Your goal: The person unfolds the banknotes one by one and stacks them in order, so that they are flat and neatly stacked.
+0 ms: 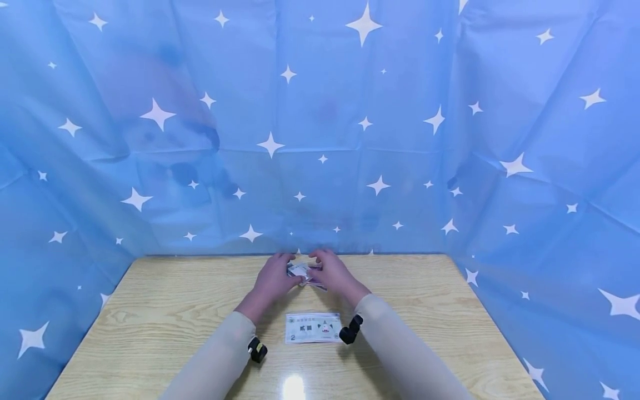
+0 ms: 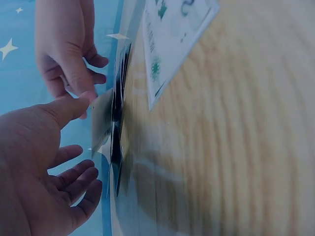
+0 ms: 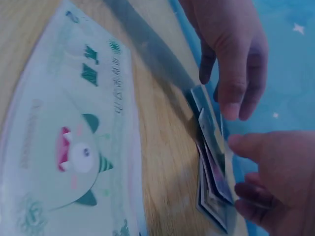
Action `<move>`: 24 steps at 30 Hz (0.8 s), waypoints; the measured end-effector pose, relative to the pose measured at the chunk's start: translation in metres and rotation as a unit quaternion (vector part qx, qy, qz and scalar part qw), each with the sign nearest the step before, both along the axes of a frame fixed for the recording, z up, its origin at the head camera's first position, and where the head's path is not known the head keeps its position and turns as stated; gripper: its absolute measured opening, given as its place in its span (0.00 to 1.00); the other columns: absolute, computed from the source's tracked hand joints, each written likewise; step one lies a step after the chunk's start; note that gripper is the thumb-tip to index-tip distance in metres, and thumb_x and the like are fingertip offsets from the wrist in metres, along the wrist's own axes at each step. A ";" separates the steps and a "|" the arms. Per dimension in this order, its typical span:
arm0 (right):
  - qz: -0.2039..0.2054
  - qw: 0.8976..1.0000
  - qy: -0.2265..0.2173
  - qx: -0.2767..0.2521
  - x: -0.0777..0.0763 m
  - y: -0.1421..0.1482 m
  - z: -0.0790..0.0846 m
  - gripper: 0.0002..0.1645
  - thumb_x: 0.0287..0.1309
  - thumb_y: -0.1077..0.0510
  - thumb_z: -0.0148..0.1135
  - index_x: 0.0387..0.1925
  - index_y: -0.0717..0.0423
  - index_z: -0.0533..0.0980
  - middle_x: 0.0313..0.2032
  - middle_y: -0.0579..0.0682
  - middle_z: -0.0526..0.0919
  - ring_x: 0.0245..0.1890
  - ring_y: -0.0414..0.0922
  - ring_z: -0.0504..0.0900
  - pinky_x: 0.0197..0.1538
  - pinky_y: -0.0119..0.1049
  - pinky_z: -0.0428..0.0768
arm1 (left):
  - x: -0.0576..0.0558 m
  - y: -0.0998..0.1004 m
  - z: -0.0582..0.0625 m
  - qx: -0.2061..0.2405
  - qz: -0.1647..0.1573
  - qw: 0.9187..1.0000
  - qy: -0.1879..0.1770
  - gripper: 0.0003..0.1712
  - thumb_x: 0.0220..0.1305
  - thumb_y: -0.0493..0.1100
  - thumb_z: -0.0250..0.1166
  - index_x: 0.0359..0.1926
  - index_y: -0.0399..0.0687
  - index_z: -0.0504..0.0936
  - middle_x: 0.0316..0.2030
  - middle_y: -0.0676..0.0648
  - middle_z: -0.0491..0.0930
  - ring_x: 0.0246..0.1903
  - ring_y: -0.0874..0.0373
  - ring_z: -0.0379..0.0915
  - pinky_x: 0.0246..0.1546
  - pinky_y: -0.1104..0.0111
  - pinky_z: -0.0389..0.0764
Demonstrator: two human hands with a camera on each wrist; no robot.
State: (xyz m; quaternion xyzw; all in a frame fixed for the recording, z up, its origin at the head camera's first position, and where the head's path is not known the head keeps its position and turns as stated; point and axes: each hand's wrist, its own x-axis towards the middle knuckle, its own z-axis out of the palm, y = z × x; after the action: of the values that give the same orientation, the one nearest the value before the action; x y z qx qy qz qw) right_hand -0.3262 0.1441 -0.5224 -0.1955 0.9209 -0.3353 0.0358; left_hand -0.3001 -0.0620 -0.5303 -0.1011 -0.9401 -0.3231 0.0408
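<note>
One card pile (image 1: 299,270) between left grip (image 1: 275,276) and right grip (image 1: 334,272), both loosely spread, printed note (image 1: 312,328) on wooden table (image 1: 445,311)

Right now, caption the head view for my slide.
Bare left hand and right hand flank loosely piled paper slips; a pale green rectangular note lies nearer on a woodgrain table.

A creased blue curtain (image 1: 320,111) with white stars (image 1: 364,25) sweeps from eight o'clock through twelve to four. The pale wood-grain tabletop (image 1: 175,294) lies toward six, bearing bright glare (image 1: 293,387).
</note>
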 end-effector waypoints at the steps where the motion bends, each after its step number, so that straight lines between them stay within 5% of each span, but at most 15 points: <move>1: 0.002 1.000 -0.008 0.003 -0.002 -0.001 0.000 0.31 0.75 0.55 0.73 0.73 0.60 0.76 0.68 0.62 0.76 0.62 0.57 0.83 0.62 0.52 0.86 | -0.001 0.000 0.000 -0.006 -0.002 1.000 -0.001 0.42 0.64 0.52 0.83 0.72 0.38 0.79 0.73 0.36 0.76 0.71 0.36 0.73 0.71 0.44 0.76; 9: 0.024 0.998 -0.047 0.017 -0.007 -0.008 -0.003 0.36 0.73 0.60 0.74 0.77 0.57 0.73 0.73 0.64 0.70 0.67 0.60 0.80 0.65 0.52 0.84 | -0.001 0.001 0.003 -0.026 -0.012 1.000 -0.008 0.40 0.61 0.52 0.86 0.68 0.36 0.82 0.68 0.35 0.77 0.66 0.36 0.76 0.66 0.44 0.80; 18: 0.094 0.992 -0.054 0.064 -0.014 -0.007 0.000 0.35 0.77 0.62 0.69 0.80 0.57 0.72 0.73 0.64 0.68 0.58 0.53 0.81 0.61 0.50 0.84 | -0.001 0.003 -0.003 -0.045 -0.009 0.998 -0.030 0.37 0.58 0.53 0.86 0.62 0.38 0.86 0.54 0.40 0.77 0.50 0.46 0.75 0.55 0.50 0.84; 24: 0.093 0.988 -0.069 0.103 -0.017 -0.008 0.004 0.34 0.77 0.59 0.69 0.79 0.53 0.73 0.74 0.64 0.68 0.61 0.53 0.80 0.65 0.51 0.82 | -0.002 0.003 -0.008 -0.031 -0.003 0.999 -0.036 0.34 0.58 0.54 0.86 0.60 0.43 0.87 0.51 0.42 0.76 0.50 0.47 0.73 0.53 0.50 0.83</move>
State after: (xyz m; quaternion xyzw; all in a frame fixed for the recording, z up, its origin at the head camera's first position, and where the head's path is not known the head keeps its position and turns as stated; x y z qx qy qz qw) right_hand -0.3435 0.1364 -0.5187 -0.2521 0.9236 -0.2461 0.1509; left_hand -0.3021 -0.0585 -0.5383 -0.0938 -0.9502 -0.2972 0.0030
